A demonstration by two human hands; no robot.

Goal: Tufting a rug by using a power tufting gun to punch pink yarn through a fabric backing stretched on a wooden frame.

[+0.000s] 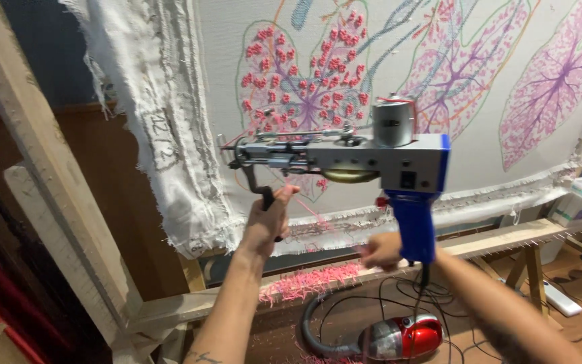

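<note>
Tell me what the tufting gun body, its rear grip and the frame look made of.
Tufting gun body: likely metal, matte grey, with a shiny cylindrical motor on top. Rear grip, next to the right hand: probably plastic, glossy blue. Frame: bare wood, pale with visible grain. Left hand holds the black front handle.

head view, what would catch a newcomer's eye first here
The grey and blue tufting gun sits mid-frame: the left hand grips its black front handle, the right hand is at its blue rear grip. Behind it, a pale cloth stretched on a wooden frame shows pink and purple leaf shapes. Below, pink yarn scraps lie on the frame's lower beam, above a red vacuum cleaner on the floor.
</note>
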